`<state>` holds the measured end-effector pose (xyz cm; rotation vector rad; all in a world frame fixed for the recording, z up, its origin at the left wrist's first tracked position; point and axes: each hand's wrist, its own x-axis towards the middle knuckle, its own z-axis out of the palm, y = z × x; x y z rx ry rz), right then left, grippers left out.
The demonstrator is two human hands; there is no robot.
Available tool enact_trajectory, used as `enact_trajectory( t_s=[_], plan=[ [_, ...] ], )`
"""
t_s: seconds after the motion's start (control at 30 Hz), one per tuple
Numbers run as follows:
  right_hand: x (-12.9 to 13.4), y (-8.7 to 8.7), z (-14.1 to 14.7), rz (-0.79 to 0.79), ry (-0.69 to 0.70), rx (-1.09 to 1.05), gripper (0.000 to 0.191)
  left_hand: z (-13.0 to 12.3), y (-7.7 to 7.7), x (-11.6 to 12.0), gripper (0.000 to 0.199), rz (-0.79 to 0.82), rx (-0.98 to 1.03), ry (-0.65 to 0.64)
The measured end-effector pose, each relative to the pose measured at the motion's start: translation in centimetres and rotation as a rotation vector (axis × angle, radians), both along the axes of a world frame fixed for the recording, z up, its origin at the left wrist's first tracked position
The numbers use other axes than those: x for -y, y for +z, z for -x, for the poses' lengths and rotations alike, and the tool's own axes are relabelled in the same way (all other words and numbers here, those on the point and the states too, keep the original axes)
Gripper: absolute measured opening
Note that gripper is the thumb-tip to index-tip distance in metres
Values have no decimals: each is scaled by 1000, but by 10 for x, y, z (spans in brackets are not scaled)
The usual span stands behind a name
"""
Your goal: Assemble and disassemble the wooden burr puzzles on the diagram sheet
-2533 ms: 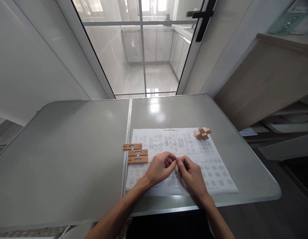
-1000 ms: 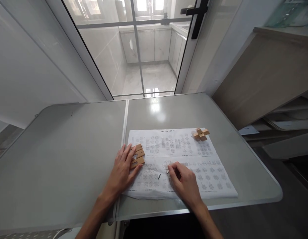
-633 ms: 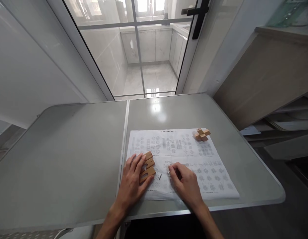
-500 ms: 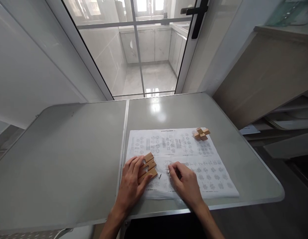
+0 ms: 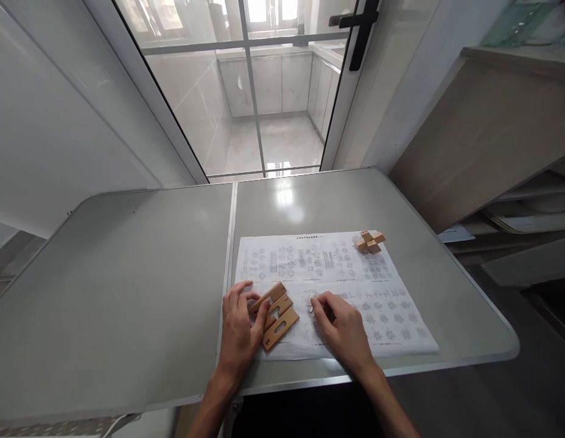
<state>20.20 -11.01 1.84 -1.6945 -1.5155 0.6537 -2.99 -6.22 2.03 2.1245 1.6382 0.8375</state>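
Three notched wooden puzzle pieces lie side by side, slanting, on the printed sheet. My left hand [image 5: 239, 322] has its thumb and fingers around the left end of the far wooden puzzle piece [image 5: 276, 292]; its thumb also lies beside the middle piece [image 5: 280, 309]. The near piece [image 5: 282, 328], with a long slot and a dark number at its lower end, is free of the fingers. To the right, my right hand [image 5: 341, 325] is closed in a pinch low over the sheet. A tiny pale bit shows at its fingertips, too small to name.
The printed sheet [image 5: 355, 347] of small diagrams lies on the grey folding table [image 5: 140, 292]. An interlocked wooden cross puzzle [image 5: 370, 242] stands on the sheet's far right corner. Beyond the table is a glass door [image 5: 282, 91]; a wooden shelf unit [image 5: 474, 134] stands at right.
The wooden pieces have shifted right and fanned out, uncovering the near piece's slot and number. My left thumb has moved from the near piece up to the far ones. My right hand stays pinched.
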Motion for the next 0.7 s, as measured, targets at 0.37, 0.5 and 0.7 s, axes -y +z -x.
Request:
enact_trajectory(
  t_s=[0.37, 0.5, 0.7],
  plan=[
    [5, 14, 12, 7, 144, -30, 21, 1, 4, 5, 19, -6, 82, -35],
    [10, 17, 27, -78, 263, -27, 8, 2, 6, 7, 19, 25, 188, 13],
    [11, 11, 37, -117, 334, 63, 32, 3, 5, 7, 18, 39, 236, 55]
  ],
)
